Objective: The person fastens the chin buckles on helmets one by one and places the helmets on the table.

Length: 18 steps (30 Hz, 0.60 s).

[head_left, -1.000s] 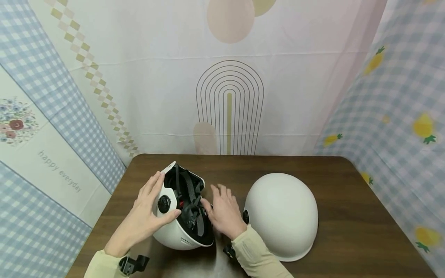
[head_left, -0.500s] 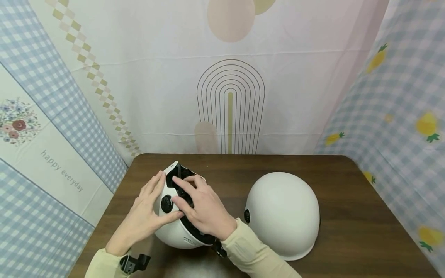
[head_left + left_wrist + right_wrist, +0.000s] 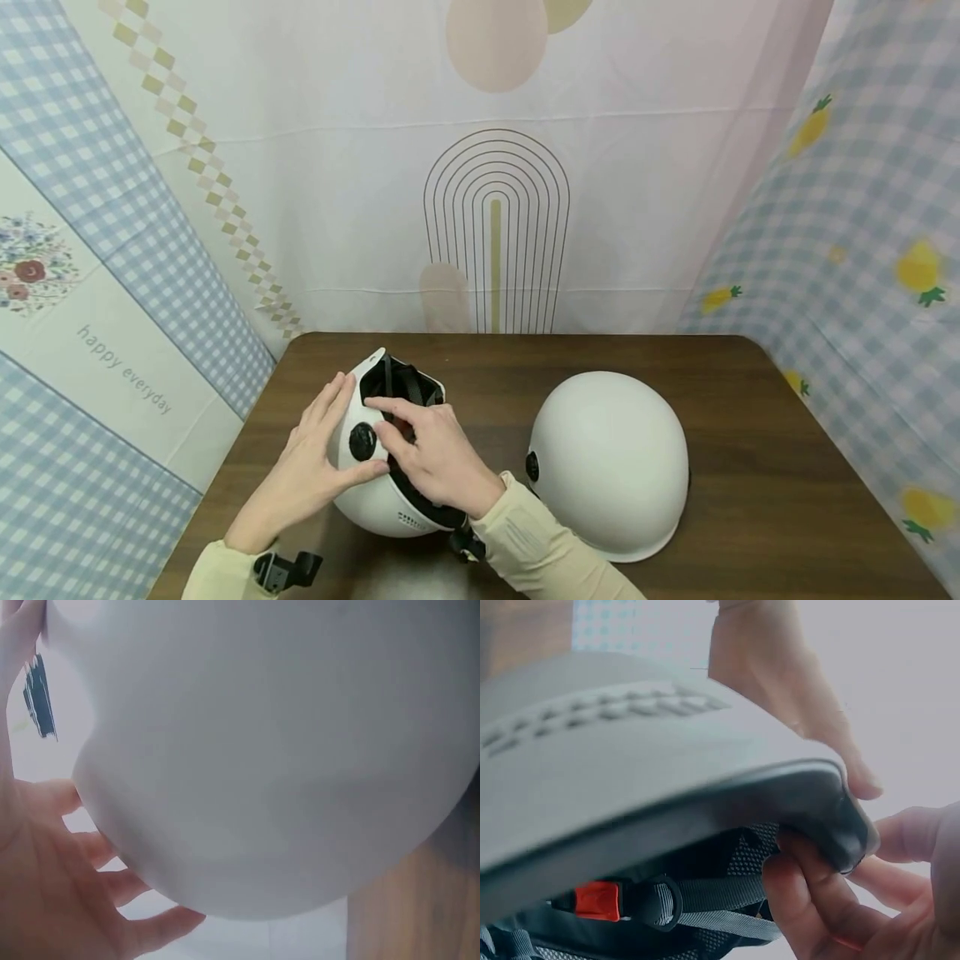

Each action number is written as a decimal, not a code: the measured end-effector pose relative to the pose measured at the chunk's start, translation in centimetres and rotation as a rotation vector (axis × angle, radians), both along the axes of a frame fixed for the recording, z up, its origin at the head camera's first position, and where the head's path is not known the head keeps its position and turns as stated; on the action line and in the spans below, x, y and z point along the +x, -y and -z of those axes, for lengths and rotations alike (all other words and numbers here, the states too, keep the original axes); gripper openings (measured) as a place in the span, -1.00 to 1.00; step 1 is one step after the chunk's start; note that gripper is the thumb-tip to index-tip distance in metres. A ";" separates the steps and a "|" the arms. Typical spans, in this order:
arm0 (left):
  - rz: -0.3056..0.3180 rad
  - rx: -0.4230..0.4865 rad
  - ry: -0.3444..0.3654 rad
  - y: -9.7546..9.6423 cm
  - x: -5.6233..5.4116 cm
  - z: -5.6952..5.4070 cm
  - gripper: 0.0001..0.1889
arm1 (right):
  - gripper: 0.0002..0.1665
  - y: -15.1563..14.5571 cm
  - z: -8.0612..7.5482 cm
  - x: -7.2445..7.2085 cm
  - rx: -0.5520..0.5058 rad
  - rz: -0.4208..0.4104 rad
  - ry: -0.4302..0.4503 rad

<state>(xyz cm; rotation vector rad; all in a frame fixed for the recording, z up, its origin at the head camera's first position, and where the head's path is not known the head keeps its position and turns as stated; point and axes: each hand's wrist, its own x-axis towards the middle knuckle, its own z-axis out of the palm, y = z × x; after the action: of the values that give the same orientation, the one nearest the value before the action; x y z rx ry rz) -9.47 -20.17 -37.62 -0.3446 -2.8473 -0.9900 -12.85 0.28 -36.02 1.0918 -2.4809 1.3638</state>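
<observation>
A white helmet (image 3: pixel 375 510) lies tipped on the left of the table, its black-lined opening facing right. My left hand (image 3: pixel 309 457) holds it from the left, fingers spread along the shell and thumb by the rim. With my right hand (image 3: pixel 441 463) I pinch the rim beside a round black knob (image 3: pixel 362 442). In the right wrist view, the thumb is outside the edge and some fingers reach inside it. Dark straps (image 3: pixel 724 892) and a red buckle part (image 3: pixel 598 901) show within the helmet. The left wrist view is mostly filled by the smooth shell.
A second white helmet (image 3: pixel 609 467) sits dome up on the right of the brown wooden table (image 3: pixel 757 467), a black knob (image 3: pixel 532 467) on its left side. Printed cloth (image 3: pixel 360 208) hangs behind the table, with checked cloth (image 3: pixel 847 275) along the right.
My right hand has moved left from the helmet's right side, across the opening, to the rim by the knob. The left hand keeps its hold; the second helmet stays put.
</observation>
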 end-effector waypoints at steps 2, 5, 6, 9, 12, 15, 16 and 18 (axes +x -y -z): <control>-0.006 0.020 0.028 0.3 0.0 0.3 0.17 | -0.61 0.0 0.0 0.0 -0.026 0.003 0.021; -0.018 0.046 0.060 0.7 -0.1 0.8 0.15 | -0.63 0.0 0.1 0.0 -0.070 -0.003 0.076; -0.021 0.053 0.065 0.8 -0.1 1.0 0.15 | -0.63 0.0 0.1 0.0 -0.084 -0.004 0.096; -0.024 0.064 0.068 1.0 -0.2 1.2 0.13 | -0.63 0.0 0.0 0.1 -0.110 -0.001 0.153; -0.027 0.064 0.064 1.1 -0.2 1.3 0.12 | -0.64 0.0 -0.1 0.1 -0.125 0.013 0.193; -0.027 0.065 0.060 1.1 -0.2 1.4 0.11 | -0.64 0.0 -0.1 0.1 -0.149 0.021 0.227; -0.026 0.064 0.058 1.1 -0.2 1.4 0.11 | -0.64 0.0 -0.1 0.0 -0.161 0.022 0.238; -0.025 0.066 0.057 1.2 -0.2 1.4 0.10 | -0.65 0.0 0.0 -0.1 -0.187 0.023 0.254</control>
<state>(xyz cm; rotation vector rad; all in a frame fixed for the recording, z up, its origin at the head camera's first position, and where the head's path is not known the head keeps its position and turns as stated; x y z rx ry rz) -9.66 -21.34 -39.02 -0.2780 -2.8534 -1.1037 -12.94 0.25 -36.02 0.8976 -2.4542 1.7849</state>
